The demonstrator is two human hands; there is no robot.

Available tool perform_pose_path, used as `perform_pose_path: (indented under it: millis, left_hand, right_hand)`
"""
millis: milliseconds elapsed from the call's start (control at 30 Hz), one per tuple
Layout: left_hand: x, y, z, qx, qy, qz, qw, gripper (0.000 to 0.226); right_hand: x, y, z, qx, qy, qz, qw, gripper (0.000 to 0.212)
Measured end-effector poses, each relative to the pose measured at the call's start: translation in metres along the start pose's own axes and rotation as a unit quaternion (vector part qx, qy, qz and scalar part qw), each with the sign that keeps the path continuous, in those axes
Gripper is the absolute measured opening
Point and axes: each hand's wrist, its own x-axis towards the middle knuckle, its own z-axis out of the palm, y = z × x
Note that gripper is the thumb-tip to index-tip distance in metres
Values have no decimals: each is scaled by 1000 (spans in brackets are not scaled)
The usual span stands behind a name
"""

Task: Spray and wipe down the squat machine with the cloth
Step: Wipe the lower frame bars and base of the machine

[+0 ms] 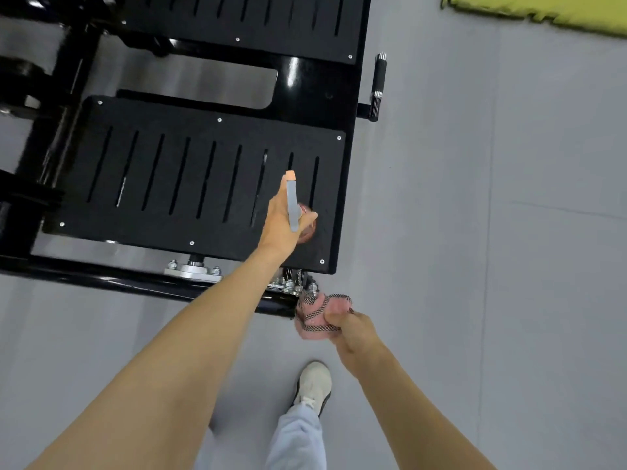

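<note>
The squat machine's black slotted footplate (190, 178) fills the upper left, with a second slotted plate (258, 18) behind it. My left hand (281, 222) reaches over the near plate's right end and grips a spray bottle (292, 201), seen as a grey spray head with an orange nozzle tip pointing away from me. The bottle's body is mostly hidden under my hand. My right hand (353, 329) holds a bunched pink cloth (317, 315) with a dark checked border, low beside the machine's near right corner.
Grey floor (475, 232) surrounds the machine. A black handle (377, 86) sticks out from the frame's right side. Silver bolts and a bracket (193, 268) sit under the plate's front edge. A yellow-green mat (543, 8) lies at the top right. My shoe (314, 385) stands below.
</note>
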Motion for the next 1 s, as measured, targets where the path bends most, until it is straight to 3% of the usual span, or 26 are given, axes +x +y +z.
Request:
perform_pose_path:
  millis: [100,167,233,300,400,467,567,767,1000]
  left_hand:
    - [-11,-8,-7,39,-37,-46,998,104]
    - [-37,-16,-8,86,-16,-79,993,114]
    - [-72,-30,-3,101,29,-113,988,105]
    - [-107,-43,2,48,31,-184,981,84]
    - [-142,-45,7,-100,-93,-303,943,42]
    - [-153,-43,5,-104,-140,-277,945,39]
    - [-159,-41,-4,-99,-123,-225,961,56]
    - [-176,-22,-20,-108,-239,-183,947,25]
    - [-196,20,-53,-120,-281,-136,943,37]
  right_hand:
    - [-5,3,-3,40,-17,4,999,29]
    - [-10,4,-3,57,-27,5,998,32]
    - [-16,4,-3,60,-31,2,998,35]
    - [-22,5,-1,50,-35,2,998,36]
    - [-28,5,3,-1,-34,-6,999,33]
    - [-33,5,6,-56,-46,-15,997,35]
    - [-42,5,8,-105,-54,-31,993,35]
    - [-56,6,3,-131,-54,-37,989,36]
    - [-108,-13,16,-170,-116,-76,976,38]
